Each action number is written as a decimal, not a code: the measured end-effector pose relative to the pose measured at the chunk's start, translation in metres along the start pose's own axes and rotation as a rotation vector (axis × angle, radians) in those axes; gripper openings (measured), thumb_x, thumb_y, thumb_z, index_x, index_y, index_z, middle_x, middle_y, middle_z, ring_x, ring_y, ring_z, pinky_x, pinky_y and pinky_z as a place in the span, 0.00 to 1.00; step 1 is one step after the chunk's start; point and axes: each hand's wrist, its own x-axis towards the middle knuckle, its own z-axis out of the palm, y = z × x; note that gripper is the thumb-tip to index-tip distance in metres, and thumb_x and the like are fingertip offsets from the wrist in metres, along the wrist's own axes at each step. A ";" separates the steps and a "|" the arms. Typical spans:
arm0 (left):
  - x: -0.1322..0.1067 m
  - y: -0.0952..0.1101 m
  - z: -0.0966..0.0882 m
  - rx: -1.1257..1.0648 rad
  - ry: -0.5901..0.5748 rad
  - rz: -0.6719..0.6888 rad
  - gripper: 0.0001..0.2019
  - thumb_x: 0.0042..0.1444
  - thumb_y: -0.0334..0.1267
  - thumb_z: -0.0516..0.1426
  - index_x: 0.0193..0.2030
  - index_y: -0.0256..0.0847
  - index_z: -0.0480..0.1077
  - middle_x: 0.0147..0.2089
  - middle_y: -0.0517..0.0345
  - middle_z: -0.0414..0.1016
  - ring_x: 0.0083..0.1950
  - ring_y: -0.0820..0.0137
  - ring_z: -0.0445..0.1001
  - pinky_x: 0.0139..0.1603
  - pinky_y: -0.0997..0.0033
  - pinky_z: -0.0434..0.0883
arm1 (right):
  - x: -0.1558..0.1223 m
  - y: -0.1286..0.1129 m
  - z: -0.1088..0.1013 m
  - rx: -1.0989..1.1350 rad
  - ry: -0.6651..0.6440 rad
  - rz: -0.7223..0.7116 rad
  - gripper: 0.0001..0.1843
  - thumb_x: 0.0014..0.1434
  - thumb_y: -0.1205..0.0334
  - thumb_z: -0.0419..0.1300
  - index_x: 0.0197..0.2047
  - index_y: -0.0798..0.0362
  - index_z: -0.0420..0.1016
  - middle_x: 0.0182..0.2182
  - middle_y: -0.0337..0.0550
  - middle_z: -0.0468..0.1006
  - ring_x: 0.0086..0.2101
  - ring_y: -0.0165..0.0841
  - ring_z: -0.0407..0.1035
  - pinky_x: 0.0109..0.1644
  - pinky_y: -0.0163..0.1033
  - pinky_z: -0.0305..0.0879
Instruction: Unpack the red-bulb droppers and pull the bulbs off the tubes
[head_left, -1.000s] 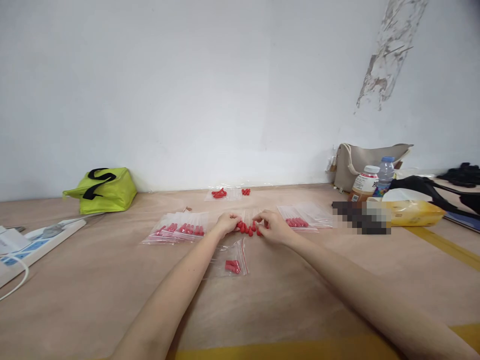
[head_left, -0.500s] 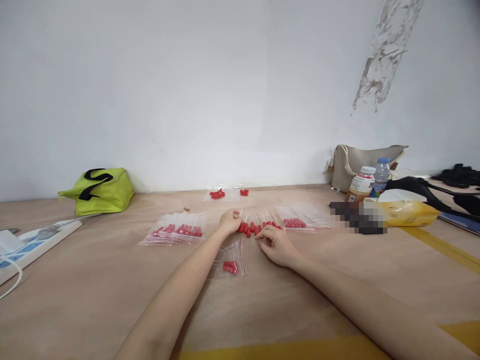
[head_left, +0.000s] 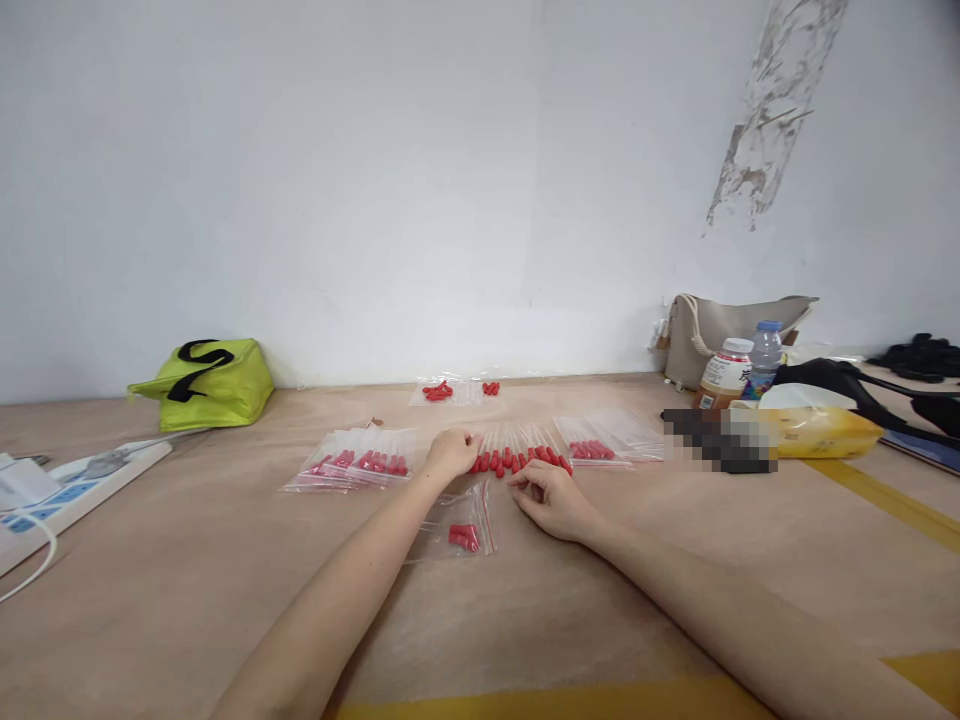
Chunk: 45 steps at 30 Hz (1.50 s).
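Note:
Several droppers with red bulbs [head_left: 506, 459] lie fanned side by side, their thin clear stems pointing toward the wall. At the row's left end, my left hand [head_left: 452, 454] has its fingertips pinched together beside the outermost stems; what they grip is hidden. My right hand [head_left: 553, 500] rests just in front of the bulbs, its fingers curled in against the thumb, and anything between them is too small to make out. Closer to me, a clear zip bag [head_left: 484, 515] lies flat with a few red-bulbed droppers [head_left: 463, 537] in it, partly behind my left forearm.
Filled zip bags [head_left: 352, 465] overlap to the left, and more bags [head_left: 600, 440] lie to the right. Red pieces [head_left: 437, 391] sit near the wall. A green bag [head_left: 217, 385], power strip [head_left: 97, 490], bottles [head_left: 726, 375], beige bag [head_left: 690, 335] and yellow tissue pack [head_left: 825, 430] stand around the sides.
My left hand has shifted slightly down and left by the row's end. The droppers lie more evenly spread, with more bulbs showing. My right hand has barely moved.

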 end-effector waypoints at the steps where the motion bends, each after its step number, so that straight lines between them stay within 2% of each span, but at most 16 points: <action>1: -0.007 -0.001 -0.006 -0.001 0.005 0.039 0.14 0.53 0.42 0.51 0.22 0.39 0.71 0.25 0.52 0.74 0.35 0.64 0.72 0.40 0.70 0.63 | 0.000 -0.001 0.000 0.017 -0.009 0.002 0.10 0.50 0.69 0.54 0.36 0.54 0.73 0.27 0.40 0.70 0.24 0.26 0.62 0.29 0.32 0.60; 4: -0.039 -0.008 -0.029 -0.040 -0.050 0.210 0.10 0.53 0.42 0.52 0.36 0.43 0.73 0.39 0.55 0.76 0.44 0.66 0.70 0.47 0.72 0.62 | -0.002 -0.007 0.001 0.082 -0.051 0.023 0.11 0.52 0.66 0.54 0.39 0.53 0.73 0.25 0.39 0.72 0.24 0.26 0.63 0.28 0.31 0.60; 5: -0.052 -0.012 -0.037 -0.079 -0.109 0.347 0.12 0.54 0.41 0.51 0.42 0.44 0.72 0.44 0.55 0.74 0.47 0.66 0.69 0.50 0.70 0.61 | -0.002 -0.010 0.001 0.096 -0.073 0.024 0.11 0.52 0.66 0.54 0.39 0.52 0.74 0.25 0.38 0.72 0.24 0.26 0.63 0.27 0.31 0.60; 7: -0.077 -0.024 -0.049 -0.092 -0.190 0.464 0.15 0.55 0.43 0.50 0.48 0.46 0.69 0.49 0.57 0.72 0.50 0.65 0.67 0.53 0.67 0.60 | -0.001 -0.016 0.002 0.096 -0.111 0.007 0.10 0.53 0.65 0.55 0.37 0.51 0.75 0.26 0.39 0.73 0.26 0.27 0.65 0.30 0.32 0.61; 9: -0.097 -0.036 -0.054 -0.067 -0.232 0.461 0.17 0.55 0.44 0.51 0.51 0.46 0.67 0.50 0.57 0.70 0.50 0.64 0.67 0.52 0.66 0.61 | 0.000 -0.023 0.005 0.087 -0.129 -0.034 0.08 0.52 0.65 0.56 0.34 0.50 0.76 0.28 0.40 0.74 0.30 0.28 0.67 0.34 0.33 0.62; 12: -0.113 -0.049 -0.050 -0.060 -0.220 0.396 0.21 0.53 0.45 0.53 0.54 0.46 0.63 0.53 0.55 0.67 0.51 0.64 0.67 0.51 0.65 0.63 | 0.003 -0.031 0.010 0.096 -0.152 -0.110 0.08 0.52 0.66 0.56 0.32 0.50 0.77 0.31 0.40 0.75 0.34 0.29 0.67 0.40 0.35 0.62; 15: -0.115 -0.054 -0.041 -0.104 -0.206 0.376 0.22 0.52 0.45 0.54 0.54 0.45 0.61 0.53 0.54 0.67 0.51 0.64 0.67 0.51 0.64 0.65 | 0.005 -0.036 0.012 0.124 -0.230 -0.182 0.09 0.53 0.67 0.55 0.34 0.49 0.77 0.32 0.39 0.76 0.35 0.29 0.68 0.43 0.36 0.61; 17: -0.115 -0.053 -0.037 -0.131 -0.186 0.374 0.21 0.53 0.45 0.54 0.53 0.44 0.62 0.52 0.54 0.68 0.52 0.64 0.67 0.52 0.64 0.64 | 0.005 -0.037 0.011 0.168 -0.283 -0.207 0.11 0.53 0.67 0.55 0.38 0.48 0.76 0.34 0.39 0.76 0.36 0.29 0.68 0.44 0.36 0.61; 21: -0.116 -0.047 -0.036 -0.126 -0.160 0.358 0.17 0.54 0.43 0.52 0.51 0.44 0.63 0.50 0.53 0.70 0.50 0.64 0.68 0.51 0.63 0.65 | 0.004 -0.037 0.008 0.244 -0.350 -0.177 0.16 0.48 0.65 0.61 0.43 0.47 0.74 0.39 0.38 0.75 0.39 0.32 0.67 0.44 0.36 0.62; 27: -0.116 -0.046 -0.035 -0.094 -0.167 0.391 0.17 0.56 0.42 0.51 0.52 0.44 0.63 0.50 0.53 0.70 0.50 0.65 0.68 0.51 0.64 0.65 | 0.005 -0.042 0.017 0.199 -0.312 -0.113 0.09 0.48 0.67 0.60 0.36 0.52 0.73 0.36 0.40 0.74 0.38 0.31 0.67 0.41 0.35 0.62; 32: -0.117 -0.047 -0.040 -0.069 -0.246 0.416 0.21 0.55 0.43 0.52 0.56 0.45 0.59 0.55 0.54 0.65 0.54 0.65 0.65 0.54 0.64 0.63 | 0.003 -0.039 0.019 0.197 -0.289 -0.047 0.08 0.46 0.68 0.59 0.33 0.54 0.68 0.31 0.38 0.71 0.30 0.27 0.65 0.33 0.32 0.61; 36: -0.120 -0.047 -0.046 -0.023 -0.317 0.450 0.25 0.56 0.43 0.51 0.60 0.47 0.53 0.60 0.55 0.60 0.58 0.65 0.61 0.57 0.64 0.59 | 0.000 -0.029 0.013 0.360 -0.269 0.076 0.09 0.48 0.67 0.58 0.36 0.54 0.67 0.28 0.36 0.70 0.26 0.25 0.63 0.30 0.31 0.61; 39: -0.121 -0.048 -0.049 0.012 -0.341 0.470 0.26 0.57 0.44 0.50 0.62 0.49 0.49 0.62 0.56 0.56 0.60 0.65 0.57 0.60 0.63 0.56 | 0.001 -0.023 0.006 0.579 -0.261 0.275 0.12 0.47 0.65 0.60 0.37 0.54 0.66 0.23 0.33 0.69 0.23 0.24 0.63 0.28 0.30 0.61; 41: -0.121 -0.048 -0.051 0.044 -0.376 0.481 0.25 0.59 0.44 0.48 0.63 0.51 0.47 0.63 0.57 0.53 0.62 0.64 0.53 0.61 0.61 0.53 | 0.002 -0.020 0.001 0.755 -0.252 0.390 0.16 0.43 0.64 0.63 0.36 0.54 0.65 0.25 0.33 0.70 0.25 0.24 0.66 0.30 0.31 0.63; 43: -0.121 -0.048 -0.052 0.093 -0.437 0.486 0.24 0.60 0.45 0.46 0.63 0.54 0.47 0.65 0.58 0.48 0.65 0.62 0.47 0.62 0.57 0.50 | 0.003 -0.018 -0.002 0.864 -0.249 0.446 0.17 0.41 0.62 0.65 0.34 0.55 0.65 0.28 0.35 0.72 0.27 0.24 0.67 0.33 0.32 0.65; 45: -0.121 -0.047 -0.053 0.151 -0.505 0.485 0.22 0.60 0.47 0.44 0.62 0.57 0.48 0.67 0.60 0.40 0.66 0.59 0.40 0.62 0.52 0.45 | 0.005 -0.014 -0.006 0.888 -0.253 0.481 0.17 0.41 0.59 0.66 0.33 0.56 0.66 0.27 0.37 0.74 0.26 0.24 0.68 0.33 0.32 0.65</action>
